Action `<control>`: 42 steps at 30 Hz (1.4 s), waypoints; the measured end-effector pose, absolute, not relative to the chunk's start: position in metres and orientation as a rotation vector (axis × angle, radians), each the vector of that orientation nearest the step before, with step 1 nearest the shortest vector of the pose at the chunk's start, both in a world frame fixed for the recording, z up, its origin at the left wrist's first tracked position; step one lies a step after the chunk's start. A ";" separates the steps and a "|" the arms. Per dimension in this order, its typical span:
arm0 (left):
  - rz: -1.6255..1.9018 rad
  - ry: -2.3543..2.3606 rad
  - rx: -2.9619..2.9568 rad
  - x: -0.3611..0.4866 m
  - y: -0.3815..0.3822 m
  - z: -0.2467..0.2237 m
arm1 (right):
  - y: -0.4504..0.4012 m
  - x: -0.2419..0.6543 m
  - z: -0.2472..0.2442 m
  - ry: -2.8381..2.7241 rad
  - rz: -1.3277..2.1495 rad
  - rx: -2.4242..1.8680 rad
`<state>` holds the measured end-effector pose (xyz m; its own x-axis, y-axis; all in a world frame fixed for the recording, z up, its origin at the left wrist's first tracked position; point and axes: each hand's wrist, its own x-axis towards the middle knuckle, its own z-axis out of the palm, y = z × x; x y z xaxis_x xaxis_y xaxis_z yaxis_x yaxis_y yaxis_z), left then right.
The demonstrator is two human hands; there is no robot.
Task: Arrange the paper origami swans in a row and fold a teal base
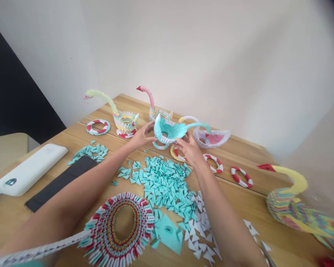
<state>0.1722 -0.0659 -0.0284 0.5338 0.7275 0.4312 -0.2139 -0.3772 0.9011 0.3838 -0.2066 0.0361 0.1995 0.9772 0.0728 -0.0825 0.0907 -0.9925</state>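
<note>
Fingers [181,142] over wooden table [250,152] (pale far wall [183,48]), left hand [141,135] and right hand [191,149] clasped round turquoise paper swan [174,130] between.

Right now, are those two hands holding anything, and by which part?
Yes, a turquoise folded-paper swan: the left hand holds its body's side below the pale tail, the right hand its lower edge near the curved neck.

The left forearm [91,185] and right forearm [222,207], both bare, extend forward and converge. The left hand [143,135] and right hand [191,149] face each other in a two-handed grip, fingers bent, thumbs pointing inward.
</note>
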 end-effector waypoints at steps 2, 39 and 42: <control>1.125 0.409 1.613 0.174 -0.071 -0.016 | -0.204 0.386 0.050 -1.033 1.052 -1.120; 0.727 0.121 0.985 0.190 -0.123 0.012 | -0.274 0.387 0.051 -1.130 0.922 -1.237; 0.793 0.149 0.987 0.190 -0.126 0.015 | -0.263 0.376 0.042 -1.179 0.910 -1.217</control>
